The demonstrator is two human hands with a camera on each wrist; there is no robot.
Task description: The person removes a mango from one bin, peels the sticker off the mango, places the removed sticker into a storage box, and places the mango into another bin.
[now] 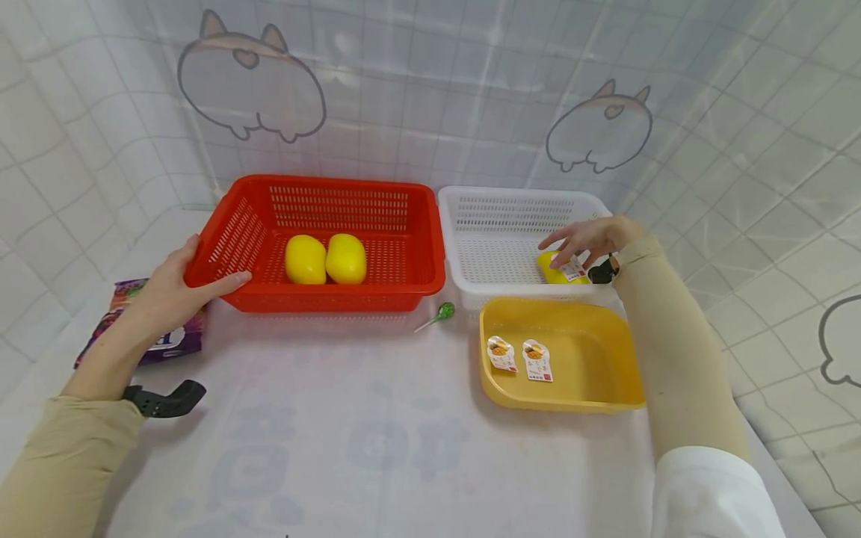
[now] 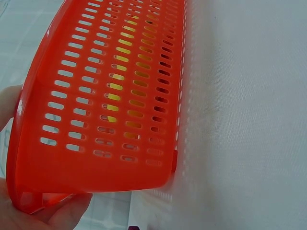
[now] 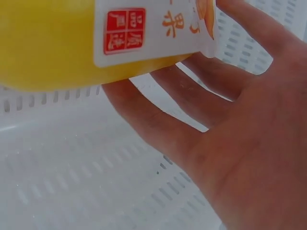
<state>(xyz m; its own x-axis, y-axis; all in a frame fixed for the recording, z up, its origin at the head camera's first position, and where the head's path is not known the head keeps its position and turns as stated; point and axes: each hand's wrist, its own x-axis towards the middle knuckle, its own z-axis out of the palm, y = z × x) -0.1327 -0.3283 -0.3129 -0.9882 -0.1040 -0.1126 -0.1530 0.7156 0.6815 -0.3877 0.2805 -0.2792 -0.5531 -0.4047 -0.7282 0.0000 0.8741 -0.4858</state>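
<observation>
Your left forearm (image 1: 110, 351) hides part of the purple bag (image 1: 188, 338) | your right sleeve (image 1: 679, 359) covers some of the yellow tub (image 1: 587, 359) | labelled yellow item (image 3: 48, 48) cut off top-left, right-wrist view | labels' (image 1: 537, 362) fine print too small, head view

A glossy yellow, rounded mango-shaped object (image 3: 53, 48) bears a white label with orange characters and a red square mark; the right hand (image 1: 588, 236) grips it inside a white slotted plastic basket (image 1: 521, 289), toward its near right corner. A red rectangular slotted plastic basket (image 1: 323, 300) stands upright just beside, its left end held by the left hand (image 1: 171, 291).
</observation>
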